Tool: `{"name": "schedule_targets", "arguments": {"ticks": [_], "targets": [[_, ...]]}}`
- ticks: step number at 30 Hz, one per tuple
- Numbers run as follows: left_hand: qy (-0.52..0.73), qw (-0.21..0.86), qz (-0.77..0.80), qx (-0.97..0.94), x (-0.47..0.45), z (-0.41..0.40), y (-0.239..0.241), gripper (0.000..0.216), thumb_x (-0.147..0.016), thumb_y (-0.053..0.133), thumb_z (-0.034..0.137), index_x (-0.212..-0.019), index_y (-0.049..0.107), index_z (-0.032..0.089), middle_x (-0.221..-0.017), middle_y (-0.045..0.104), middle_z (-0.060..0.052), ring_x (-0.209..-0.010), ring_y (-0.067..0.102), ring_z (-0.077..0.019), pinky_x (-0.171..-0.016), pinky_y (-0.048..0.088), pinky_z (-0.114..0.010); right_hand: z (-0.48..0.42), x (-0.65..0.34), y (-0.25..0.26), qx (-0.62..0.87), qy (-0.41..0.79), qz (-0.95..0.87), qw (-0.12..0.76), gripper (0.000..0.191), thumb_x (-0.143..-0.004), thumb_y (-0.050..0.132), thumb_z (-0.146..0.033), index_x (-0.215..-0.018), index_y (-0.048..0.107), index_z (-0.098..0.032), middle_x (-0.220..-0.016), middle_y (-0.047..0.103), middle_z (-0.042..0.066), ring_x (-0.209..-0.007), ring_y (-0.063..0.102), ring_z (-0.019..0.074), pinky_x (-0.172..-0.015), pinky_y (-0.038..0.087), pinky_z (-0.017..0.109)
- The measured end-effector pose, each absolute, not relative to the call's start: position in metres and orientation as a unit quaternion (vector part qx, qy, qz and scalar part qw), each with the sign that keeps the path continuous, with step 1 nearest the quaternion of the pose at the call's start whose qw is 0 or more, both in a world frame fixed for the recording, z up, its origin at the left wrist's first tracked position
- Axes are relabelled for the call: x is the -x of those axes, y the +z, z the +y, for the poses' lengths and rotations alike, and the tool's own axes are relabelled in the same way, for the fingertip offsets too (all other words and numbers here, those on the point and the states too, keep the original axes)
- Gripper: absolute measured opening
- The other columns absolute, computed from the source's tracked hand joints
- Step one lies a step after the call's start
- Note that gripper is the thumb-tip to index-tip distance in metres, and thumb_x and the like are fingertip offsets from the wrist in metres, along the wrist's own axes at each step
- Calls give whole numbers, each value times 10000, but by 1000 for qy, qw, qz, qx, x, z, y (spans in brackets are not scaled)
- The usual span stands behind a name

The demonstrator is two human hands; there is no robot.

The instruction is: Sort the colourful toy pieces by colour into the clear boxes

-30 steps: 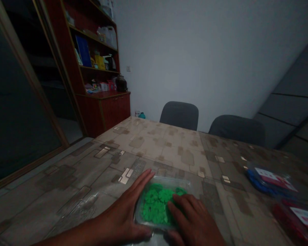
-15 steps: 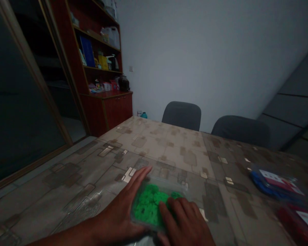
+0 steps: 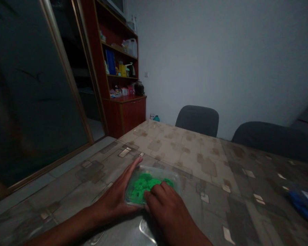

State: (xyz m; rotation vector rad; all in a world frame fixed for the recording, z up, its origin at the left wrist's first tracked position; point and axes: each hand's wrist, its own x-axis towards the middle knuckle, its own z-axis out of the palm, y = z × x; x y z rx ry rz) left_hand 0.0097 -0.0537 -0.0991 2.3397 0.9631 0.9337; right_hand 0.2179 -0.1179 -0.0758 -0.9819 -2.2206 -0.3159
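Note:
A clear plastic box [image 3: 157,168] with several flat green notched pieces [image 3: 141,186] in it rests on the table in front of me. My left hand [image 3: 119,193] grips the box along its left side, thumb at the near edge and fingers reaching to the far corner. Over the box's right half, my right hand [image 3: 166,205] has its fingers curled together against the green pieces; what they pinch, if anything, is hidden. Just below the hands lies a clear plastic sheet or lid [image 3: 147,229], partly covered by them.
The patterned table [image 3: 179,150] stretches far to the right, with a blue-filled clear box [image 3: 304,205] at the right edge. Two grey chairs [image 3: 197,119] stand behind it. A red shelf cabinet [image 3: 132,112] and a sliding glass door [image 3: 41,119] are at the left.
The view has turned right to left, so the room sits further right and the red-filled box has left the frame. My right hand's fingers have curled in tighter over the green pieces.

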Motion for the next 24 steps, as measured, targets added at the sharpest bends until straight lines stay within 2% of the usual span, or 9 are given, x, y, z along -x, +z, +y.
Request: {"name": "schedule_targets", "arguments": {"ticks": [5,7,10,14,18,22,24], "targets": [[369,224,372,-822,-13,-55,-98,1201,-725,862,384,-1590,30,347,-1612,311,-150,-1456,343,-383,-1171,314,-604,-114,-217,-75,369,-186,-838,355,305,-1044,356,-154,-1053,660,-137,-810,670,59,-704,552,218,-667,422,350],[376,230,393,-807,-13,-55,-97,1183,-731,860,374,-1592,48,343,-1589,353,-153,-1448,360,-378,-1170,313,-605,-109,-218,-73,377,-203,-834,347,296,-1023,372,-131,-1117,653,-125,-835,689,71,-709,561,227,-646,425,360],[380,219,401,-804,-11,-54,-98,1171,-731,856,386,-1594,66,343,-1558,399,-151,-1423,397,-382,-1159,322,-617,-99,-224,-68,429,-203,-828,300,286,-936,525,-97,-1190,647,-142,-912,723,88,-777,609,252,-678,484,380],[369,169,406,-819,-8,-50,-96,1159,-720,853,439,-1591,95,348,-1597,326,-154,-1449,337,-410,-1149,309,-653,-93,-233,-70,529,-151,-806,219,399,-828,670,-99,-1222,673,-163,-1094,742,137,-922,676,317,-754,575,448],[369,154,410,-820,-8,-49,-95,1181,-706,850,481,-1600,93,331,-1610,305,-163,-1455,324,-421,-1143,320,-653,-96,-236,-81,589,-88,-782,182,513,-832,628,-83,-1343,621,-130,-1323,655,215,-1103,677,349,-786,609,406],[369,149,410,-820,-7,-48,-100,1166,-719,839,458,-1605,92,336,-1599,344,-149,-1432,373,-411,-1142,341,-636,-95,-240,-83,611,-56,-768,183,634,-769,513,41,-1360,618,-162,-1435,576,191,-1230,618,352,-849,595,391],[366,144,403,-826,-6,-49,-103,1159,-721,833,445,-1606,91,338,-1589,366,-147,-1417,398,-413,-1132,365,-631,-92,-247,-78,601,-45,-768,217,608,-776,489,45,-1340,629,-136,-1429,580,197,-1257,599,330,-922,566,392]]}}
